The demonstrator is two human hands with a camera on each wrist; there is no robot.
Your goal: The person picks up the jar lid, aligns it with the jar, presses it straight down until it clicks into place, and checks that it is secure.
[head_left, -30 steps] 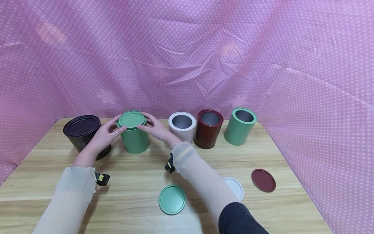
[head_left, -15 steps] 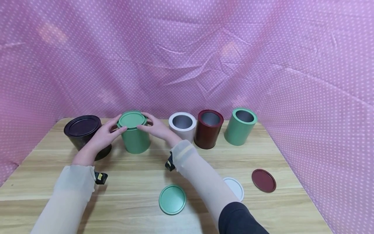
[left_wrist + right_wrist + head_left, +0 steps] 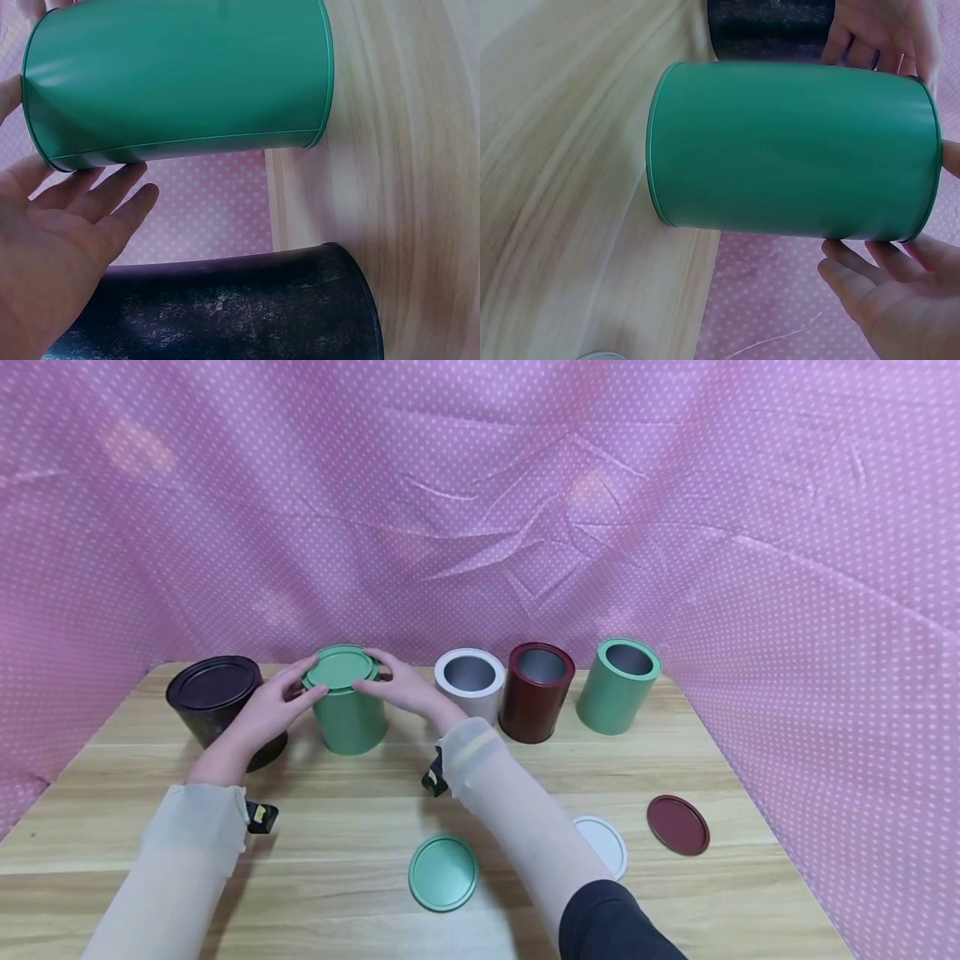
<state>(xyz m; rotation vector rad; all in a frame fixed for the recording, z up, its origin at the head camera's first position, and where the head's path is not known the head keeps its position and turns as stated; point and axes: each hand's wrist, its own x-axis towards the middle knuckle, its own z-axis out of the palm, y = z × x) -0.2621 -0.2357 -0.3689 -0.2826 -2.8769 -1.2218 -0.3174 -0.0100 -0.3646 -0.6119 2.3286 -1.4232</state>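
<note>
A green can (image 3: 349,727) with a green lid (image 3: 340,667) on top stands at the back left. My left hand (image 3: 272,702) grips its upper rim from the left, while my right hand (image 3: 405,689) grips the opposite side. Both thumbs lie at the front of the lid's edge. In the left wrist view, fingers (image 3: 105,193) of the left hand touch the can's side just below the rim. The right wrist view shows the other hand's fingers (image 3: 855,274) against the can near the same end. A black can (image 3: 213,689) with a black lid stands just left, partly behind the left hand.
Right of my right hand stand an uncovered white can (image 3: 480,702), dark red can (image 3: 531,710) and second green can (image 3: 611,697). A loose green lid (image 3: 443,873), white lid (image 3: 606,847) and dark red lid (image 3: 677,825) lie nearer me. Pink dotted cloth (image 3: 480,527) surrounds the table.
Both hands keep their hold on the green can's rim, and the can stays in place. Everything in the head view shifts only very slightly.
</note>
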